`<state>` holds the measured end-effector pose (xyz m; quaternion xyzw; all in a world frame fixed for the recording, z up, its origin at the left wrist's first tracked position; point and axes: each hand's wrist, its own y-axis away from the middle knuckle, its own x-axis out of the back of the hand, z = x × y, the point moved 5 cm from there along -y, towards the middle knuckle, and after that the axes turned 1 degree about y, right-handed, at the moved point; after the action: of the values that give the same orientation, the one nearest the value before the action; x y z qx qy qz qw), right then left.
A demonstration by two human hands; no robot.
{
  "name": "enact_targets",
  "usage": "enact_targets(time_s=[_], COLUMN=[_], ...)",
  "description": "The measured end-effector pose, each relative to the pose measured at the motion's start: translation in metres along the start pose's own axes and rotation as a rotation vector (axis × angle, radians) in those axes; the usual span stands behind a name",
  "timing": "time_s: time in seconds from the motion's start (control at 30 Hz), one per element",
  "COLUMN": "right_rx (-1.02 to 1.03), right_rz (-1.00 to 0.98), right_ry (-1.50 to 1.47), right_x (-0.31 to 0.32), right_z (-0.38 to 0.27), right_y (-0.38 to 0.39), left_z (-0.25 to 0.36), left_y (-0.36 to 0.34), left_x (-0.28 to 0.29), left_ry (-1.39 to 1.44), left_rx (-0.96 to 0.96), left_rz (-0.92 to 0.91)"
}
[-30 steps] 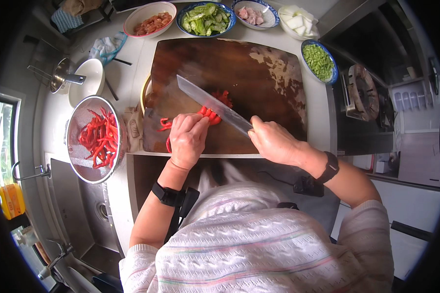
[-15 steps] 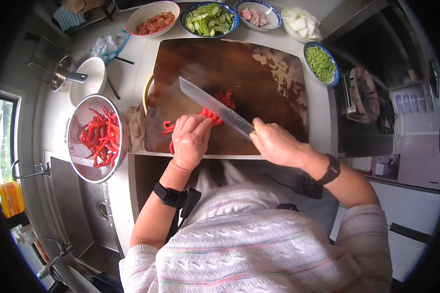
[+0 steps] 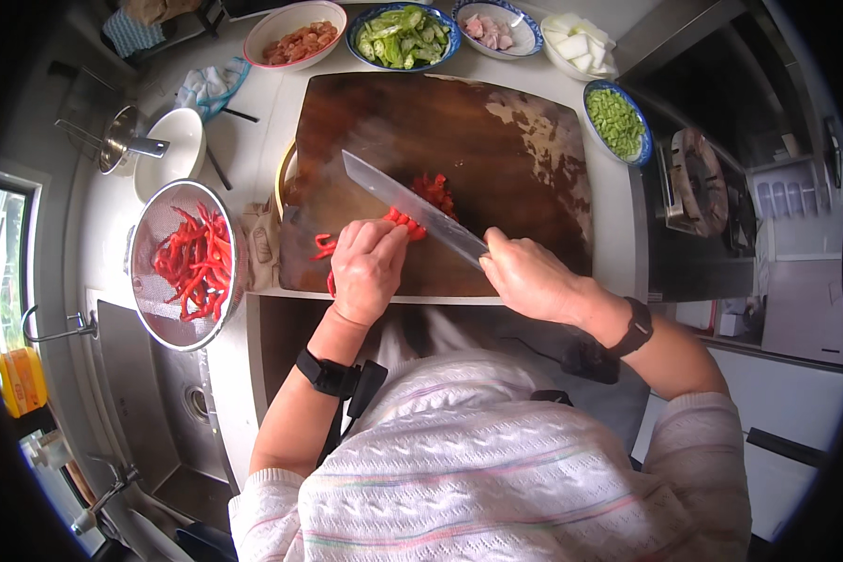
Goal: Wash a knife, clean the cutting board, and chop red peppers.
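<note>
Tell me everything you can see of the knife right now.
The knife has a long, broad, pale metal blade, slightly motion-blurred. It lies slanted across the dark wooden cutting board, tip toward the upper left, handle hidden inside the right hand. Its edge meets the red chillies that the left hand pins down; cut red pieces lie just beyond the blade.

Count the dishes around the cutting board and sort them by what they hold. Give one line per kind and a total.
Bowls of green vegetables: 2
Bowls of pinkish meat or seafood: 2
Bowl of white chunks: 1
Empty white bowl: 1
Strainer of red chillies: 1
Total: 7
</note>
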<state>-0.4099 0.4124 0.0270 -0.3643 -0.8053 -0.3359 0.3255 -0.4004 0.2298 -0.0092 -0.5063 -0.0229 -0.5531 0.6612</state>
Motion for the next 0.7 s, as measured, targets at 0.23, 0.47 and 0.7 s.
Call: enact_targets(time_s=[0.23, 0.47, 0.7], right_rx=[-0.023, -0.024, -0.016], right_rz=[-0.069, -0.042, -0.031], right_ry=[0.005, 0.03, -0.024], right_x=[0.018, 0.001, 0.01], right_z=[-0.009, -0.006, -0.005], right_y=[0.012, 0.001, 0.011], left_z=[-0.003, 0.0, -0.003], left_y=[0.003, 0.0, 0.004], left_x=[0.001, -0.001, 0.0], left_ry=[-0.021, 0.006, -0.007], left_rx=[0.012, -0.01, 0.0], left_rz=[-0.005, 0.004, 0.005])
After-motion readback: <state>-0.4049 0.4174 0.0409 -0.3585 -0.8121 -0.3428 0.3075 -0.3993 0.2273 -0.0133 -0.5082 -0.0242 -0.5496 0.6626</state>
